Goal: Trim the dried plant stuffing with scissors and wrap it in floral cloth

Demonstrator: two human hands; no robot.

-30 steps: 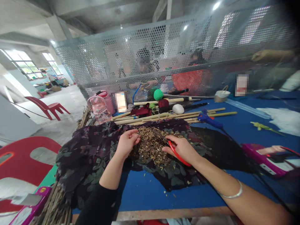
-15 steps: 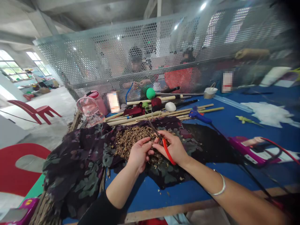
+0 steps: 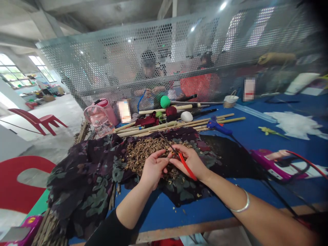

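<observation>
My right hand (image 3: 195, 163) is closed around red-handled scissors (image 3: 189, 168), whose dark blades point away and to the left over a heap of dried brown plant bits (image 3: 138, 155). My left hand (image 3: 151, 169) has its thumb and fingers pinched together, meeting the right fingertips in front of the heap. Whatever lies between those fingertips is too small to make out. Under the heap spreads a dark floral cloth (image 3: 89, 191), rumpled at the left, on a blue tabletop (image 3: 151, 215).
Behind the cloth lie wooden sticks (image 3: 159, 129), a green ball (image 3: 165, 101), a white ball (image 3: 187, 116) and a pink bottle (image 3: 109, 112). A blue glue gun (image 3: 220, 127) and purple power strip (image 3: 269, 165) are at right. People sit beyond a perforated metal panel (image 3: 110, 65).
My right hand has shifted slightly right, and the scissors' handle has swung a little to the right. My left hand has hardly moved, still pinched near the right fingertips.
</observation>
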